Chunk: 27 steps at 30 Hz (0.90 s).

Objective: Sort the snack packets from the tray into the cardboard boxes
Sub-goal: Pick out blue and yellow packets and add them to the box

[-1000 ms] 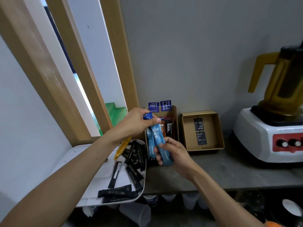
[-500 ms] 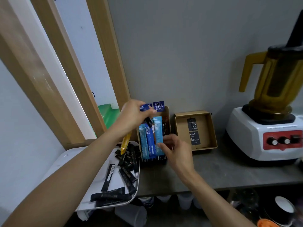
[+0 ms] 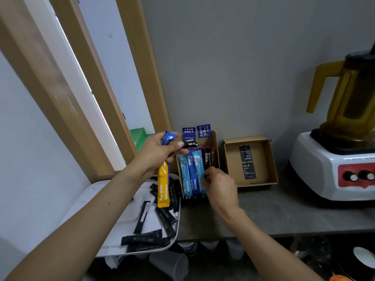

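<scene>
My left hand (image 3: 160, 152) grips a bundle of stick packets above the tray: a yellow packet (image 3: 163, 187) hangs down from it, a blue packet end (image 3: 168, 137) sticks up, and a black packet (image 3: 190, 144) points right. The left cardboard box (image 3: 215, 147) holds several light-blue packets (image 3: 191, 175) and dark ones side by side. My right hand (image 3: 220, 184) rests at that box's front right, its fingertips pinching the edge of the rightmost light-blue packet. The white tray (image 3: 105, 209) carries several black stick packets (image 3: 143, 239).
A second cardboard box (image 3: 271, 159) with two black labels inside sits to the right. A white blender base (image 3: 322, 171) with a yellow jug stands at the far right. A wooden window frame (image 3: 67, 94) rises on the left. Plastic cups sit under the counter.
The light-blue packets now lie flat inside the left box. My right hand has moved to the box's front right and my left hand has shifted left with its bundle.
</scene>
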Tool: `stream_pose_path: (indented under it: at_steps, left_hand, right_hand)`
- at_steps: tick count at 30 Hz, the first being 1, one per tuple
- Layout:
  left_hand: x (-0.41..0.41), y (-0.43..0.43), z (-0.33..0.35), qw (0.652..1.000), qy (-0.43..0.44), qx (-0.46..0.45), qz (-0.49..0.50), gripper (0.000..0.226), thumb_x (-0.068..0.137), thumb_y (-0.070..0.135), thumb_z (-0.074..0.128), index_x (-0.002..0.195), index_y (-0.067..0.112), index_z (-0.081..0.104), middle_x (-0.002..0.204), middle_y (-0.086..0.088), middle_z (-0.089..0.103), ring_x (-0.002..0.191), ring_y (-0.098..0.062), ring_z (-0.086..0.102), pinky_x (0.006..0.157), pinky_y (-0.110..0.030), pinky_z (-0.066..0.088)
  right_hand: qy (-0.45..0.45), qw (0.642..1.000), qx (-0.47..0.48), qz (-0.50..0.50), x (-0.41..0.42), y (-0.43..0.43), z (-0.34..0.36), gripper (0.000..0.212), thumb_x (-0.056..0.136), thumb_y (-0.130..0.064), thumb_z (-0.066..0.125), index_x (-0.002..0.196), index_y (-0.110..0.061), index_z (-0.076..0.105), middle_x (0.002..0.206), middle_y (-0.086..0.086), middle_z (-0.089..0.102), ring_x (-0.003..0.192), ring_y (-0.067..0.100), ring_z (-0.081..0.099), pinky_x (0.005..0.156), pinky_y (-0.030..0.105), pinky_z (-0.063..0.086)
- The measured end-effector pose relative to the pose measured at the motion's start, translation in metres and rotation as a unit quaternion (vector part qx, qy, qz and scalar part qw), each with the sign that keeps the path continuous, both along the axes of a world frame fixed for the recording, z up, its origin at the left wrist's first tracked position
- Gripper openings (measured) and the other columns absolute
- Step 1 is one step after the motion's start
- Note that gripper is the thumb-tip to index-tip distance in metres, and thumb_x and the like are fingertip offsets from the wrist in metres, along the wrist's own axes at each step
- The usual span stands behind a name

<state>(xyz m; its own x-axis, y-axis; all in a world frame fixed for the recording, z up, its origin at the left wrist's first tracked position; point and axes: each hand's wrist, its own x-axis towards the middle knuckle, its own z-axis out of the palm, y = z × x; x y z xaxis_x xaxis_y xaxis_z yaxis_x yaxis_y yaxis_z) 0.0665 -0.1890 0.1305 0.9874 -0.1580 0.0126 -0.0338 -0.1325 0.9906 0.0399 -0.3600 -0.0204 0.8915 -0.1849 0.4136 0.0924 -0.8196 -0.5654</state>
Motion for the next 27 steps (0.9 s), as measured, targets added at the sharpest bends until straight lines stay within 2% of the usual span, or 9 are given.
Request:
stream_pose_path:
  at_steps: [9,11,12,13,15,17,23,26,27]
  left_hand:
    - [-0.004,0.003,-0.023,0.999,0.002,-0.027,0.030,0.021,0.098,0.003,0.064,0.118,0.012,0.065,0.113,-0.011,0.074,0.091,-0.019,0.077,0.048,-0.020,0.041]
    - [-0.006,0.002,-0.025,0.999,-0.005,-0.025,0.027,0.020,0.098,0.004,0.064,0.116,0.013,0.066,0.112,-0.007,0.075,0.094,-0.020,0.077,0.051,-0.022,0.041]
    - [-0.008,0.001,-0.025,0.999,-0.009,-0.022,0.025,0.020,0.098,0.004,0.064,0.116,0.014,0.066,0.111,-0.005,0.076,0.095,-0.020,0.077,0.053,-0.023,0.040]
    - [-0.010,0.001,-0.025,0.999,-0.014,-0.018,0.024,0.020,0.098,0.004,0.064,0.116,0.014,0.066,0.110,-0.003,0.076,0.095,-0.019,0.077,0.054,-0.024,0.040]
    - [-0.012,0.000,-0.026,1.000,-0.021,-0.009,0.018,0.022,0.098,0.004,0.065,0.117,0.015,0.066,0.108,-0.001,0.077,0.094,-0.019,0.077,0.055,-0.024,0.040]
    - [-0.014,0.001,-0.027,1.000,-0.019,0.008,-0.001,0.024,0.097,0.006,0.067,0.118,0.015,0.066,0.108,-0.003,0.077,0.092,-0.018,0.077,0.052,-0.023,0.041]
    - [-0.018,0.006,-0.024,0.994,0.022,0.097,-0.033,0.026,0.089,0.017,0.076,0.112,0.013,0.066,0.088,-0.010,0.079,0.070,-0.011,0.074,0.048,-0.018,0.048]
    - [-0.013,0.016,-0.019,0.998,0.025,0.058,-0.011,0.033,0.085,0.012,0.080,0.114,0.009,0.064,0.098,-0.013,0.079,0.085,-0.021,0.078,0.071,-0.035,0.055]
    - [-0.011,0.019,-0.016,0.999,0.028,0.029,-0.006,0.034,0.086,0.008,0.078,0.117,0.006,0.063,0.100,-0.014,0.079,0.088,-0.023,0.078,0.070,-0.036,0.053]
  right_hand:
    - [0.016,0.998,-0.002,0.064,0.001,0.005,-0.008,0.029,0.097,-0.026,0.068,0.126,-0.023,0.066,0.126,-0.005,0.063,0.110,0.014,0.068,0.087,0.032,0.061]
    - [0.010,0.997,0.044,0.064,0.000,0.005,-0.004,0.024,0.097,-0.027,0.068,0.121,-0.023,0.068,0.120,-0.008,0.065,0.104,0.009,0.068,0.086,0.029,0.061]
    - [0.004,0.992,0.108,0.067,-0.002,0.006,0.001,0.020,0.098,-0.028,0.067,0.118,-0.023,0.069,0.113,-0.010,0.067,0.099,0.007,0.068,0.083,0.027,0.061]
    - [-0.004,0.976,0.205,0.077,-0.005,0.007,0.007,0.017,0.099,-0.031,0.065,0.113,-0.022,0.070,0.106,-0.010,0.069,0.093,0.006,0.069,0.079,0.027,0.061]
    - [-0.011,0.902,0.420,0.103,-0.009,0.010,0.026,0.021,0.099,-0.037,0.064,0.107,-0.019,0.072,0.093,-0.002,0.074,0.083,0.008,0.071,0.069,0.025,0.060]
    - [0.002,0.832,0.544,0.113,-0.010,0.009,0.042,0.026,0.097,-0.040,0.066,0.106,-0.017,0.073,0.093,0.001,0.076,0.079,0.008,0.071,0.065,0.022,0.057]
    - [0.053,0.745,0.654,0.120,-0.004,-0.002,0.055,0.035,0.091,-0.030,0.075,0.118,-0.011,0.066,0.111,0.009,0.076,0.091,0.016,0.071,0.070,0.029,0.053]
    - [0.050,0.710,0.689,0.138,-0.005,-0.010,0.053,0.044,0.089,-0.016,0.076,0.129,-0.018,0.058,0.113,0.010,0.075,0.091,0.019,0.070,0.071,0.029,0.054]
    - [0.052,0.712,0.685,0.147,-0.005,-0.011,0.052,0.043,0.090,-0.012,0.074,0.128,-0.021,0.057,0.108,0.008,0.075,0.083,0.015,0.068,0.067,0.027,0.052]
